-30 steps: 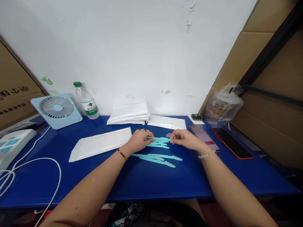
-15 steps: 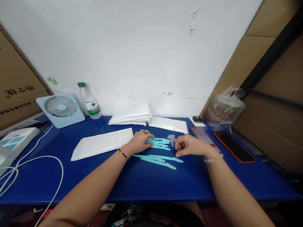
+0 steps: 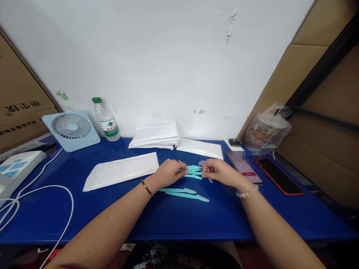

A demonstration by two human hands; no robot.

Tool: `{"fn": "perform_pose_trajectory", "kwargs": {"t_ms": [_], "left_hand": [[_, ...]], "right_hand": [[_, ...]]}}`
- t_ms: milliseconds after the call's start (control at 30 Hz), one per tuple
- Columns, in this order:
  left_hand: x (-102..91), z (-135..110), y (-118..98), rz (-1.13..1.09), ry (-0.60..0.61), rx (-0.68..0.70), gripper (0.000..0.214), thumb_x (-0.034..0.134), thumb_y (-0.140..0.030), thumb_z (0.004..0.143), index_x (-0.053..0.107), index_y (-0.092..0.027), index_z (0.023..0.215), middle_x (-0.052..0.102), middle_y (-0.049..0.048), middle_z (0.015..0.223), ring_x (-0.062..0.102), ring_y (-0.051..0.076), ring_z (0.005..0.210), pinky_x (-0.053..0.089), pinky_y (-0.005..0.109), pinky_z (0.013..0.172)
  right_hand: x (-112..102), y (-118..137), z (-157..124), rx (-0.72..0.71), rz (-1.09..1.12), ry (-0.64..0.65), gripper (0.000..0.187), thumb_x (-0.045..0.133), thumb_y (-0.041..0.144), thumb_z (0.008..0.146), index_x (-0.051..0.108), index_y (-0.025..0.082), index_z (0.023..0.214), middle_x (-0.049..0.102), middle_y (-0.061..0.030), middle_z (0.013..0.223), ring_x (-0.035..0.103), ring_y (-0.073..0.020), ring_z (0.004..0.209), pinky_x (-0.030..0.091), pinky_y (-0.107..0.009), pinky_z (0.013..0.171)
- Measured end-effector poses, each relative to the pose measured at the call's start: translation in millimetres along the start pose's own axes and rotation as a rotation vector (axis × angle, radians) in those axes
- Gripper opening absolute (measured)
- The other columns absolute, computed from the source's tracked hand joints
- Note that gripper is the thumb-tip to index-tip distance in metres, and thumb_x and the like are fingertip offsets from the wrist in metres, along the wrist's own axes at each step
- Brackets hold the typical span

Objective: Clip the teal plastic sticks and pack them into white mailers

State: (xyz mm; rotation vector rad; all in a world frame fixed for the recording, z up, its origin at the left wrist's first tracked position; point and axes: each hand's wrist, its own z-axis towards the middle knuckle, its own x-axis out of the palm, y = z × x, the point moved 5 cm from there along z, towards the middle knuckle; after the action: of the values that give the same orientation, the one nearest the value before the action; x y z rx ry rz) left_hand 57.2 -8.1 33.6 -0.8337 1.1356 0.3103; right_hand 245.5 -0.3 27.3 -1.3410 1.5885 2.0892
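Note:
Several thin teal plastic sticks (image 3: 193, 171) lie in a small pile at the middle of the blue table (image 3: 174, 220). My left hand (image 3: 169, 173) is closed on the left ends of that pile, with a ring and a bracelet showing. My right hand (image 3: 217, 172) is pinched at the pile's right end, on one teal stick whose tip pokes out below the fingers. Two more teal sticks (image 3: 185, 193) lie loose on the table just in front of both hands. A small clear cap (image 3: 202, 163) lies behind the pile.
A white padded mailer (image 3: 122, 171) lies left of my hands; a stack of mailers (image 3: 155, 135) and one more (image 3: 200, 148) sit at the back. A fan (image 3: 70, 129), water bottle (image 3: 106, 120), two phones (image 3: 245, 168), a bagged drink (image 3: 266, 129) and white cables (image 3: 42, 194) ring the table.
My right hand went down to the loose sticks in front, then came back up to the pile's right end with one stick. One stick fewer lies in front. My left hand stayed on the pile.

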Motion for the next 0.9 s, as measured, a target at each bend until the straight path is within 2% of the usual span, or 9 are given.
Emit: {"fn": "perform_pose_trajectory", "kwargs": {"t_ms": [167, 233, 300, 367, 500, 633, 700, 800, 900], "left_hand": [[-5.5, -0.3, 19.0, 0.070, -0.092, -0.129, 0.024, 0.047, -0.034, 0.088, 0.068, -0.023, 0.086, 0.068, 0.0014, 0.093, 0.058, 0.020, 0.090, 0.041, 0.031, 0.080], [-7.0, -2.2, 27.2, 0.091, -0.109, -0.167, 0.024, 0.050, -0.037, 0.086, 0.067, -0.025, 0.098, 0.066, 0.0027, 0.103, 0.055, 0.022, 0.098, 0.041, 0.033, 0.083], [-4.5, -3.1, 32.7, 0.084, -0.098, -0.164, 0.038, 0.055, -0.042, 0.083, 0.058, -0.027, 0.118, 0.059, 0.0045, 0.117, 0.049, 0.024, 0.108, 0.040, 0.035, 0.088], [0.9, -2.6, 36.2, 0.073, -0.068, -0.145, 0.050, 0.058, -0.044, 0.080, 0.051, -0.028, 0.127, 0.055, 0.0056, 0.123, 0.045, 0.026, 0.114, 0.038, 0.037, 0.092], [10.1, 0.6, 40.1, 0.039, -0.033, -0.127, 0.033, 0.057, -0.039, 0.082, 0.061, -0.027, 0.113, 0.057, 0.0044, 0.113, 0.048, 0.023, 0.107, 0.039, 0.035, 0.091], [9.1, 1.0, 39.9, -0.001, -0.043, -0.133, 0.032, 0.060, -0.035, 0.080, 0.060, -0.027, 0.111, 0.057, 0.0040, 0.112, 0.050, 0.022, 0.106, 0.041, 0.034, 0.090], [2.4, -0.5, 35.8, -0.011, -0.093, -0.134, 0.035, 0.060, -0.038, 0.081, 0.058, -0.026, 0.114, 0.057, 0.0050, 0.114, 0.049, 0.023, 0.108, 0.040, 0.035, 0.091], [-10.2, -3.3, 22.7, -0.059, -0.168, -0.100, 0.035, 0.051, -0.044, 0.086, 0.058, -0.024, 0.115, 0.058, 0.0058, 0.114, 0.051, 0.021, 0.106, 0.041, 0.033, 0.091], [-11.1, -3.2, 7.9, -0.130, -0.063, -0.034, 0.032, 0.046, -0.045, 0.088, 0.063, -0.022, 0.103, 0.064, 0.0038, 0.100, 0.057, 0.017, 0.091, 0.044, 0.028, 0.079]], "right_hand": [[-10.1, -15.5, 1.5, 0.068, -0.051, -0.069, 0.020, 0.062, 0.037, 0.077, 0.063, 0.018, 0.076, 0.061, -0.0020, 0.069, 0.055, -0.0145, 0.061, 0.040, -0.025, 0.056], [-15.0, -19.3, 1.5, 0.104, -0.090, -0.110, 0.021, 0.064, 0.039, 0.075, 0.064, 0.018, 0.077, 0.062, -0.0025, 0.071, 0.056, -0.0153, 0.063, 0.040, -0.025, 0.057], [-16.9, -14.6, 1.1, 0.102, -0.130, -0.167, 0.024, 0.067, 0.040, 0.072, 0.065, 0.018, 0.080, 0.062, -0.0029, 0.076, 0.056, -0.0158, 0.066, 0.040, -0.026, 0.059], [-10.9, -1.0, 0.7, 0.054, -0.134, -0.190, 0.024, 0.067, 0.041, 0.073, 0.065, 0.019, 0.082, 0.062, -0.0028, 0.082, 0.056, -0.0155, 0.069, 0.040, -0.026, 0.060], [26.8, 32.8, 0.8, -0.073, -0.124, 0.019, 0.021, 0.067, 0.042, 0.074, 0.065, 0.021, 0.080, 0.061, -0.0015, 0.080, 0.054, -0.0138, 0.069, 0.037, -0.024, 0.058], [49.6, 43.9, 1.9, -0.086, -0.201, 0.125, 0.017, 0.067, 0.037, 0.074, 0.064, 0.020, 0.076, 0.059, -0.0015, 0.077, 0.051, -0.0141, 0.068, 0.034, -0.023, 0.054], [48.7, 41.9, 3.0, -0.084, -0.209, 0.122, 0.015, 0.064, 0.034, 0.078, 0.062, 0.020, 0.075, 0.058, -0.0017, 0.076, 0.050, -0.0132, 0.065, 0.033, -0.023, 0.053], [34.2, 34.6, 4.5, -0.070, -0.155, 0.004, 0.015, 0.060, 0.033, 0.081, 0.061, 0.019, 0.078, 0.059, -0.0021, 0.079, 0.051, -0.0130, 0.066, 0.036, -0.024, 0.057], [18.1, 24.3, 4.4, -0.016, -0.046, -0.096, 0.019, 0.058, 0.038, 0.082, 0.060, 0.019, 0.080, 0.059, -0.0011, 0.073, 0.052, -0.0131, 0.063, 0.037, -0.024, 0.056]]}}
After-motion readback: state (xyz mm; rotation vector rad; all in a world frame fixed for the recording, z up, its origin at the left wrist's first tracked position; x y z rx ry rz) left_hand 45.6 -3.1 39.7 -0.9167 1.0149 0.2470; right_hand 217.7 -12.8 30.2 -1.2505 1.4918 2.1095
